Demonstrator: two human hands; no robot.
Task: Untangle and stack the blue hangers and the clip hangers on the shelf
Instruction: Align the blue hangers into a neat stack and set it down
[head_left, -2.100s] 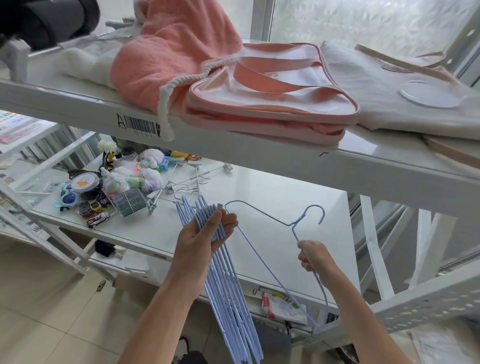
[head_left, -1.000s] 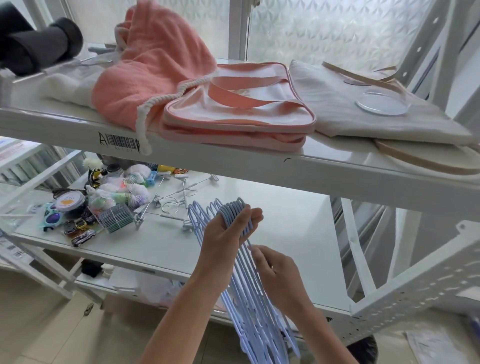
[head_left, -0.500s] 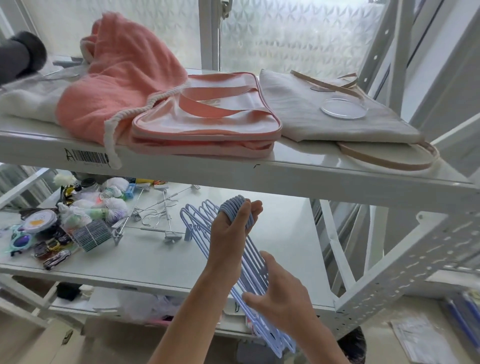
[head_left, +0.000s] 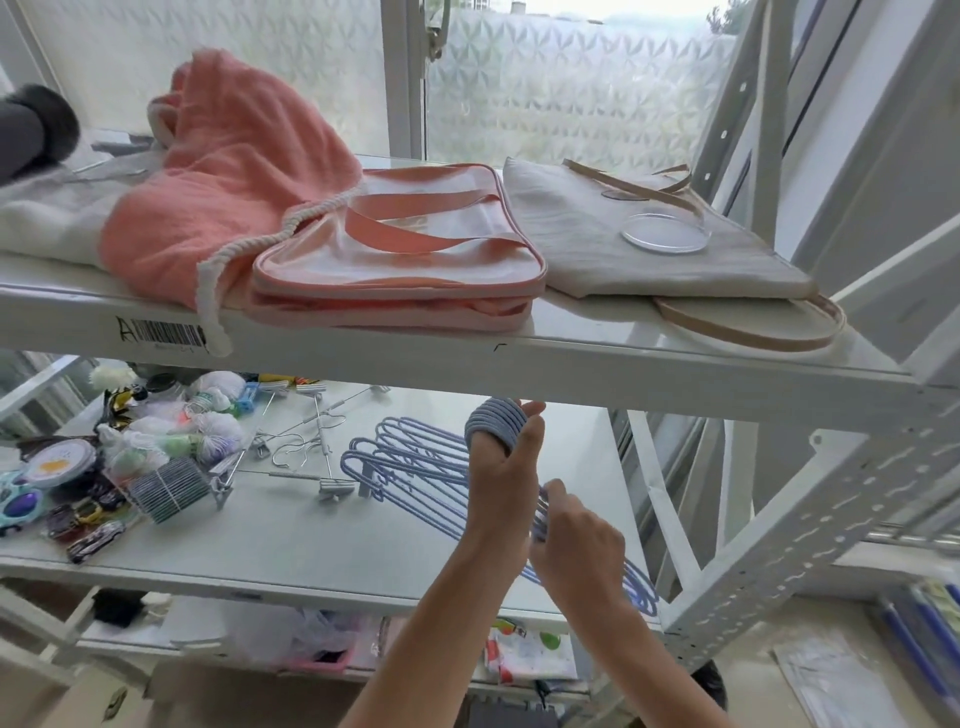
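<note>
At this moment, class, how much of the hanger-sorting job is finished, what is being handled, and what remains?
Done: the blue hangers look gathered into one bundle, hooks together. In hand: the left hand grips the hooks while the right hand holds the bundle lower down, over the middle shelf; whether it rests there is unclear. Left: the clip hangers lie crossed and unstacked beside it.

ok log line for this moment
left hand: grips blue hangers by hooks | right hand: pinches bundle | clip hangers: loose on shelf
</note>
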